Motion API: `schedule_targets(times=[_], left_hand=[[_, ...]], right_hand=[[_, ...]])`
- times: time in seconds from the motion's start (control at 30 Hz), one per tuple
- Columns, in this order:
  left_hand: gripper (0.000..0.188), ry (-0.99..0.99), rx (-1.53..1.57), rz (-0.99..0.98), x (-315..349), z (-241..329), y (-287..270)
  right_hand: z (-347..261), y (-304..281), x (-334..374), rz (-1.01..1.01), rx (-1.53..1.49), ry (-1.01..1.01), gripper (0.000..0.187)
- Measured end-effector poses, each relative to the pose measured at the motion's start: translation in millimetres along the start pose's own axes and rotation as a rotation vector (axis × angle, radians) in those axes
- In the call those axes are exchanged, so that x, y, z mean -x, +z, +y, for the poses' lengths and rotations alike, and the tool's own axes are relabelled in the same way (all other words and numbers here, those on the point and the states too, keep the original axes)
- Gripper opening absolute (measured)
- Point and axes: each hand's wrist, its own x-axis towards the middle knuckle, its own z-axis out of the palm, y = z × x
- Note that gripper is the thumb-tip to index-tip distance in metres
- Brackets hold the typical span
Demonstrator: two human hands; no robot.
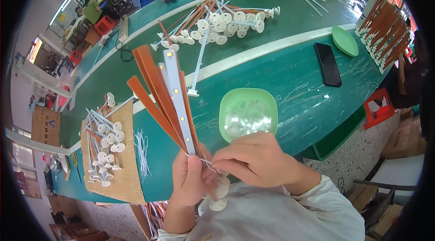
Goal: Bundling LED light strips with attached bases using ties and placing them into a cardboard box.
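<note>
Several strips (pixel 180 105) clamped in left hand (pixel 186 181) | white cord (pixel 206 162) pinched by right hand (pixel 252 159) | lower discs (pixel 218 204) part-hidden | cord ends unclear

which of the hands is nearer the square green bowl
Right. In the picture, the right hand overlaps the near rim of the square green bowl; the left hand is farther off, lower left.
</note>
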Motion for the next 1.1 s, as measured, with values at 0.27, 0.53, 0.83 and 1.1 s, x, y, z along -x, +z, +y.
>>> schedule_targets(times=[0.27, 0.53, 0.83, 1.1], left_hand=[[0.029, 0.052, -0.197, -0.077, 2, 3, -5], [0.035, -0.215, 0.115, -0.261, 3, 5, -12], [0.032, -0.218, -0.006, -0.127, 6, 6, 5], [0.036, -0.131, -0.211, -0.151, 14, 8, 4]], right_hand=[[-12, -2, 0, -0.014, -0.191, 0.266, 0.013], [-4, -12, -1, 0.009, 0.165, -0.118, 0.02], [-7, -3, 15, -0.034, 0.621, -0.358, 0.025], [11, 26, 28, 0.179, 0.111, -0.077, 0.008]])
